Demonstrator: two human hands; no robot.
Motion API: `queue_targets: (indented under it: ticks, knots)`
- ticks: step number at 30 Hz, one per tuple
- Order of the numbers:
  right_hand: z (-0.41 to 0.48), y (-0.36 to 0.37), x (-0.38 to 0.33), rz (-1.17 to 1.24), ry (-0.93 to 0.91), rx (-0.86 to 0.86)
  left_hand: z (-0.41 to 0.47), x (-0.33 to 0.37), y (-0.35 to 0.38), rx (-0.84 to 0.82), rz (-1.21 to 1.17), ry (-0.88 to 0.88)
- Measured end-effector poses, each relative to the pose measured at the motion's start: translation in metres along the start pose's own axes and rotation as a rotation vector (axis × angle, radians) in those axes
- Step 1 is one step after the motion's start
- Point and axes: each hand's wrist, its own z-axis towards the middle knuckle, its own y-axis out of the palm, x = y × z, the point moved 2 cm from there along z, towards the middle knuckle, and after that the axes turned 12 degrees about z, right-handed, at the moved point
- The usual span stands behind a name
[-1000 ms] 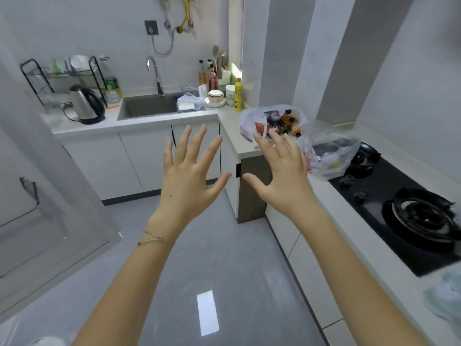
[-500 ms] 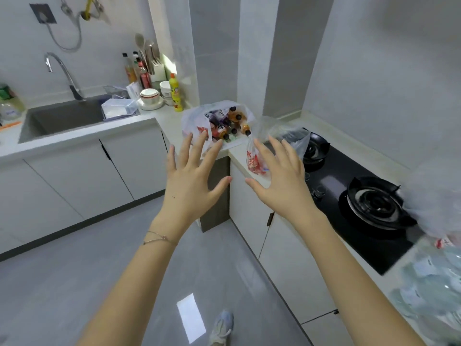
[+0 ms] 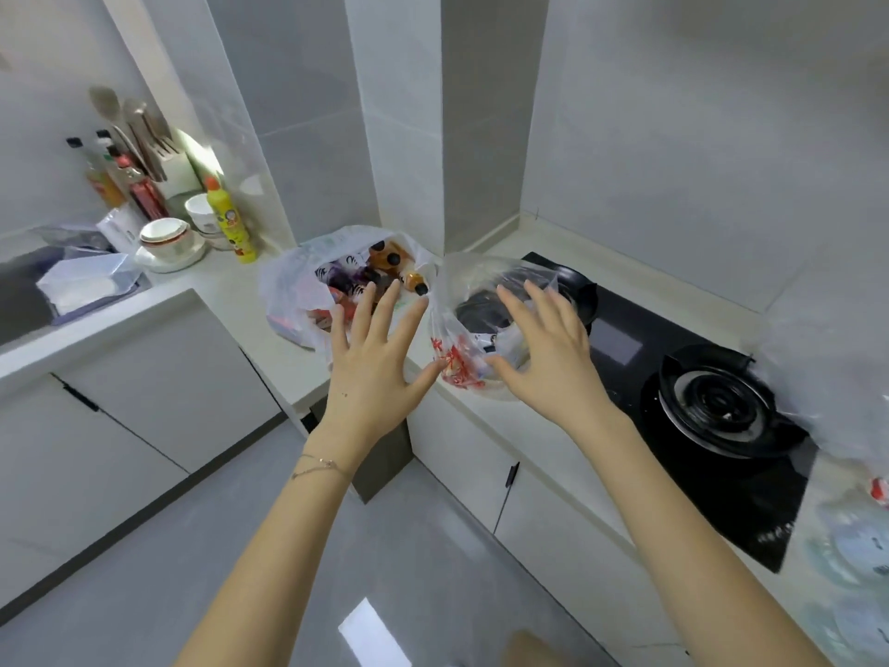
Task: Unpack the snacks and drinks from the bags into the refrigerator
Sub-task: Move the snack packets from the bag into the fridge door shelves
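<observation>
Ahead, mid-frame: left hand (image 3: 370,373) and right hand (image 3: 543,358) are both raised with fingers spread straight and nothing held. The thumbs are near each other, apart. Behind the left hand, on the pale countertop (image 3: 231,293) corner, a white plastic bag (image 3: 288,300) gapes open, with dark-capped drink bottles (image 3: 392,259) and coloured packets (image 3: 344,281) inside. Just right of it sits a clear plastic bag (image 3: 462,281), partly over the black gas hob (image 3: 620,349). The right hand's fingers overlap it; contact cannot be told. Burner (image 3: 717,402) at lower right. A blurred plastic bag (image 3: 837,373) crowds the right edge. Upper left: yellow dish-soap bottle (image 3: 230,223), stacked bowls (image 3: 166,235), sauce bottles (image 3: 127,185), utensil holder (image 3: 175,173). Thin bracelet (image 3: 322,466) on the left wrist. The clear bag's red print and the yellow bottle's label are too blurred to read.
</observation>
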Motion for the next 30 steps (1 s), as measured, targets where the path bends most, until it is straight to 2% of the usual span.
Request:
queue_targets:
  ticks: [11,18,24,30]
  knots:
    - [0.115,0.022,0.099,-0.031,0.058,-0.108,0.123,0.022,0.110,-0.099,-0.031,0.044]
    - [0.167,0.047,0.155,-0.007,0.078,-0.262,0.163,0.034,0.169,-0.173,-0.060,0.024]
    - [0.190,0.076,0.191,-0.019,0.151,-0.360,0.182,0.036,0.218,-0.308,-0.070,0.030]
    - [0.208,0.106,0.220,-0.024,0.238,-0.397,0.195,0.030,0.266,-0.466,-0.086,0.131]
